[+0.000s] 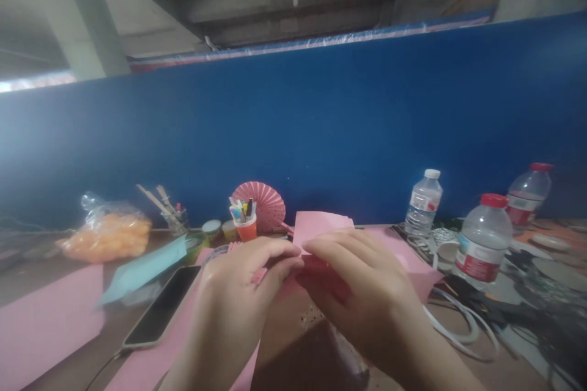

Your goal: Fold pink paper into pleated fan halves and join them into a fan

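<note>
My left hand [243, 287] and my right hand [371, 281] meet over the middle of the table, their fingertips almost touching. Both are closed in a pinch on a piece of pink paper [322, 223], whose upper part stands up behind the fingers. A darker pink part of paper shows under my right palm. The fingers hide the lower edge and any folds. A small bit of pink also peeks out between the thumb and fingers of my left hand. More pink sheets [413, 256] lie flat behind my right hand.
At left are a phone [164, 305], a blue-green sheet [142, 272] and a bag of orange pieces [110, 235]. A pleated pink paper fan [266, 201] stands behind a pen cup [246, 229]. Water bottles [485, 244], white cable [477, 336] and clutter occupy the right; a blue partition [293, 128] rises behind.
</note>
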`<state>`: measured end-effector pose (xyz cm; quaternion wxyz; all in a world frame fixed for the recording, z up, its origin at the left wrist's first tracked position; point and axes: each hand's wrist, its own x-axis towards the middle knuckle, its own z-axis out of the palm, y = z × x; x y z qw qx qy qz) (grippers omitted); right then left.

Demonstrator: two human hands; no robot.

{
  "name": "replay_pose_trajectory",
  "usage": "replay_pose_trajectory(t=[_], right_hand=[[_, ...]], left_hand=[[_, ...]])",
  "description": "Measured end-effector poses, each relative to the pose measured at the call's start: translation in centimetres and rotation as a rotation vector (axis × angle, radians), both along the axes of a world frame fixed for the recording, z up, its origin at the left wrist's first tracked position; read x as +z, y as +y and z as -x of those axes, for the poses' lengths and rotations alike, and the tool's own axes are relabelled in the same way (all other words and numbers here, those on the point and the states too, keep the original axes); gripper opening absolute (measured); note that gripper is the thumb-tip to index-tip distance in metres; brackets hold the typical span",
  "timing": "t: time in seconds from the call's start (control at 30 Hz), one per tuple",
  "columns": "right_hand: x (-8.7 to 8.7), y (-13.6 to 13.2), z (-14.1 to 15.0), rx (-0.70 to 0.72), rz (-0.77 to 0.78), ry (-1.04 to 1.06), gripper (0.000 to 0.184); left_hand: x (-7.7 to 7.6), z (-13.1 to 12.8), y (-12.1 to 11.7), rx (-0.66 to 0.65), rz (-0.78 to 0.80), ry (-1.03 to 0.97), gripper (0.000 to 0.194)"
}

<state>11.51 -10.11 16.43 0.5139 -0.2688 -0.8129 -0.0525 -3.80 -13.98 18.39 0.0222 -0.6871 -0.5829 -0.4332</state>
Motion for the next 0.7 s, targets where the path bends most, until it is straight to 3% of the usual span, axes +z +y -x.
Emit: replay_pose_trajectory(t=[0.23,0.37,0.53,0.7], right_hand=[[0.7,1.2,-3.0,-0.171,0.156,-0.071,0.014],[0.0,3.8,-6.0,-0.318,0.332,-0.129,0.031],[-2.0,7.9,-7.8,-0.058,0.807,-0.082,0.042],[-3.0,9.6,-5.6,0.313,0.971,0.434,0.033]], left_hand=[[0.5,0.3,0.2,0.102,-0.169,-0.043,0.010],[1.0,1.2,0.6,0.186,-0.215,-0.071,0.008],[1.1,2.6,1.7,0.222,-0.161,-0.135,0.015],[0.4,3.7,3.5,0.208,-0.181,-0.213,0.018]])
